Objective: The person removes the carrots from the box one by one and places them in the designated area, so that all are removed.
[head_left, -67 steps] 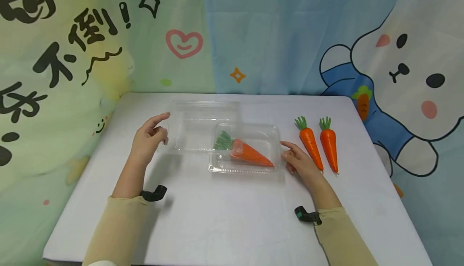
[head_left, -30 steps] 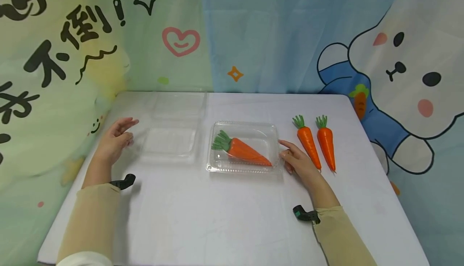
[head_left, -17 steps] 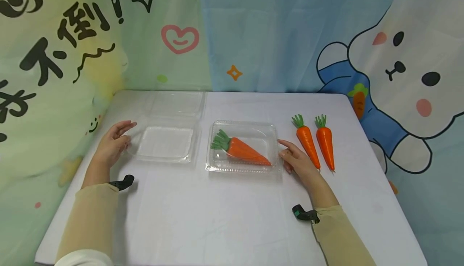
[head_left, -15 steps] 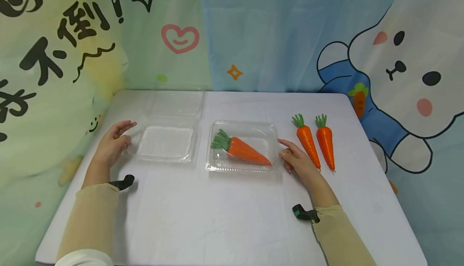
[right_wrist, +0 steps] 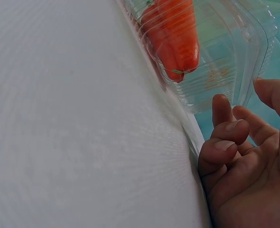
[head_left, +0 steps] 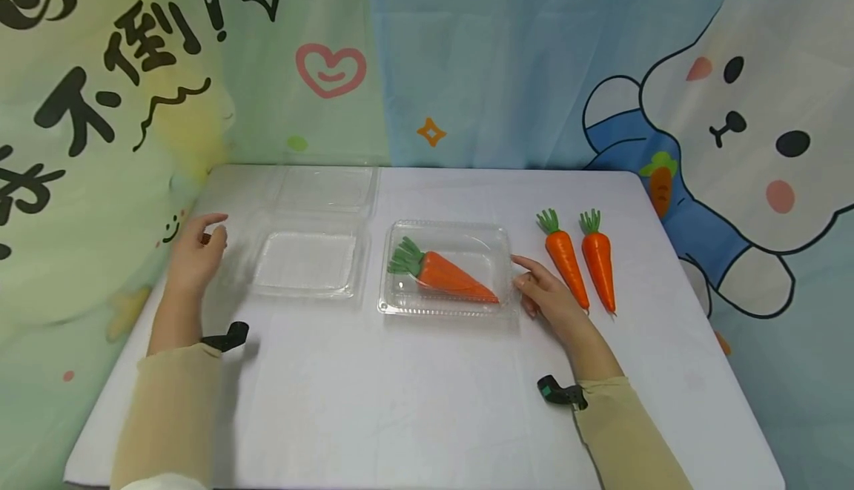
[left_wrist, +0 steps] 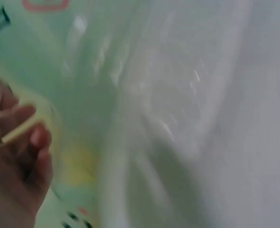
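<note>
An orange toy carrot (head_left: 454, 277) with green leaves lies in a clear plastic box (head_left: 394, 305) at the middle of the table. My right hand (head_left: 560, 301) rests at the box's right side, its fingertips right at the rim and its lower fingers bent in the right wrist view. Left of the box lies a second clear plastic box piece (head_left: 307, 264), with a front section and another behind it. My left hand (head_left: 196, 260) stands further left, fingers loosely curled with nothing between them. The left wrist view is blurred and shows the same hand (left_wrist: 23, 156) beside clear plastic.
Two more toy carrots, one on the left (head_left: 567, 267) and one on the right (head_left: 600, 271), lie to the right of my right hand. The white table (head_left: 414, 416) ends at a printed cloth backdrop (head_left: 480, 60) behind.
My left hand has shifted the second clear piece leftward from over the box, then let go and drawn slightly away. The right hand has stayed at the box's side.
</note>
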The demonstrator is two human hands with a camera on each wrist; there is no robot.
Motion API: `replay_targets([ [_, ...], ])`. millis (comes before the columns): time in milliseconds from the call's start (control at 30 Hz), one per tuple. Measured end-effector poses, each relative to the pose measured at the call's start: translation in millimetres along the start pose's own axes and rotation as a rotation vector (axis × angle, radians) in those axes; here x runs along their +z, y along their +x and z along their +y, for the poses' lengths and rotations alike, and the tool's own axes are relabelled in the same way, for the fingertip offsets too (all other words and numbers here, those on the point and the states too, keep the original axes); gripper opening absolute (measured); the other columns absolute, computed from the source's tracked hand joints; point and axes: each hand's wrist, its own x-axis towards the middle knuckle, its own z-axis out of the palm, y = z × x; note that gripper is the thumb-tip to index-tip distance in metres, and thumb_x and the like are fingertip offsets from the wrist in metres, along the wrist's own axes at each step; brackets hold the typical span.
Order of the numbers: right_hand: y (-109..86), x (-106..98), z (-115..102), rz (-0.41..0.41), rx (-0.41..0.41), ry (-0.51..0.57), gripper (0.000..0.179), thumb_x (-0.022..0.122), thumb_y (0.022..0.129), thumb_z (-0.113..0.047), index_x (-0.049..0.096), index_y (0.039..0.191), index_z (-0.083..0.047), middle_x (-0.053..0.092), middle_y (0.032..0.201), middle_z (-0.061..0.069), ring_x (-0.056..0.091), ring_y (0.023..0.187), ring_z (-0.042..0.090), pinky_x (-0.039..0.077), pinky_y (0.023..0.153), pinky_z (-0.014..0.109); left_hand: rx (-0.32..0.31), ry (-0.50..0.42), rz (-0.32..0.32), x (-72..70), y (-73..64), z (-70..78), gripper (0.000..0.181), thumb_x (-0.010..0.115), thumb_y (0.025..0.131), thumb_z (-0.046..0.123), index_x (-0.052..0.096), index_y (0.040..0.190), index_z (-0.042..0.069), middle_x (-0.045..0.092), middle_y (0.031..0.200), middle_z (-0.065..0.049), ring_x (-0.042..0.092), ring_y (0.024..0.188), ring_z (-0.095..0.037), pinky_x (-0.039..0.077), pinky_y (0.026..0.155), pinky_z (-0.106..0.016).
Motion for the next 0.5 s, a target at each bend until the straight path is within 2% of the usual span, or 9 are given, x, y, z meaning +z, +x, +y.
replay_targets([
  [100,1.1,0.1,1.2,-0.003,-0.012,0.005,0.050,0.055,0.101,-0.035,0.042,0.148,-0.023,0.048,0.079,0.003,0.046,0.061,0.016,0.045,0.057,0.024,0.109,0.046,0.120,-0.1,-7.8,33.7,0.039,0.042,0.101,0.024,0.061,0.132,0.010,0.061,0.127,-0.017,0.055,0.086,-0.020,0.048,0.085,-0.041],
  [167,1.7,-0.2,2.2,-0.003,-0.017,0.004,0.049,0.054,0.102,-0.033,0.042,0.148,-0.022,0.047,0.078,0.002,0.046,0.060,0.015,0.045,0.056,0.024,0.185,0.032,0.131,4.7,-15.8,57.5,0.035,0.044,0.101,0.021,0.064,0.128,0.010,0.063,0.123,-0.015,0.056,0.088,-0.021,0.047,0.089,-0.037],
  [200,1.8,-0.3,2.5,0.000,-0.018,0.006,0.049,0.054,0.102,-0.033,0.043,0.148,-0.022,0.047,0.077,0.001,0.046,0.060,0.015,0.044,0.056,0.024,0.214,0.004,0.112,9.0,-20.9,69.2,0.034,0.045,0.101,0.022,0.064,0.128,0.011,0.064,0.121,-0.014,0.057,0.088,-0.019,0.048,0.085,-0.032],
  [233,1.8,-0.3,2.5,0.002,-0.020,0.009,0.048,0.054,0.102,-0.032,0.043,0.148,-0.022,0.047,0.077,0.001,0.046,0.060,0.015,0.044,0.055,0.025,0.239,-0.045,0.079,15.0,-27.2,80.9,0.033,0.046,0.102,0.021,0.064,0.128,0.012,0.065,0.120,-0.012,0.059,0.089,-0.015,0.047,0.078,-0.027],
  [267,1.8,-0.5,2.6,0.002,-0.019,0.011,0.048,0.054,0.102,-0.032,0.043,0.148,-0.022,0.047,0.076,0.001,0.046,0.060,0.015,0.044,0.055,0.025,0.270,-0.118,0.038,22.6,-33.3,91.3,0.032,0.047,0.102,0.019,0.063,0.128,0.011,0.066,0.118,-0.013,0.060,0.089,-0.013,0.048,0.077,-0.022],
  [333,1.4,-0.4,2.1,0.003,-0.014,0.009,0.048,0.054,0.102,-0.033,0.043,0.148,-0.023,0.047,0.076,0.001,0.046,0.060,0.015,0.044,0.055,0.025,0.289,-0.275,-0.081,40.6,-47.7,110.5,0.032,0.049,0.103,0.016,0.059,0.132,0.009,0.065,0.121,-0.012,0.062,0.095,-0.009,0.049,0.081,-0.015],
  [367,1.2,-0.1,1.7,0.002,-0.012,0.011,0.049,0.055,0.102,-0.034,0.043,0.148,-0.023,0.047,0.076,0.001,0.046,0.060,0.015,0.044,0.055,0.025,0.293,-0.355,-0.141,50.4,-55.2,119.6,0.033,0.049,0.103,0.014,0.057,0.135,0.007,0.064,0.125,-0.013,0.064,0.102,-0.011,0.050,0.085,-0.015],
  [433,0.8,0.1,1.3,0.001,-0.010,0.009,0.049,0.055,0.102,-0.035,0.043,0.148,-0.023,0.047,0.076,0.001,0.046,0.060,0.015,0.045,0.055,0.025,0.253,-0.486,-0.257,71.0,-69.0,134.2,0.037,0.049,0.103,0.012,0.051,0.140,0.006,0.059,0.135,-0.014,0.061,0.118,-0.017,0.049,0.099,-0.024],
  [500,0.2,0.1,1.6,0.001,-0.009,0.006,0.049,0.054,0.102,-0.035,0.043,0.148,-0.023,0.047,0.076,0.001,0.046,0.060,0.015,0.045,0.055,0.025,0.185,-0.547,-0.335,90.8,-80.2,144.1,0.041,0.049,0.104,0.016,0.046,0.145,0.010,0.054,0.144,-0.010,0.052,0.132,-0.021,0.043,0.111,-0.033],
])
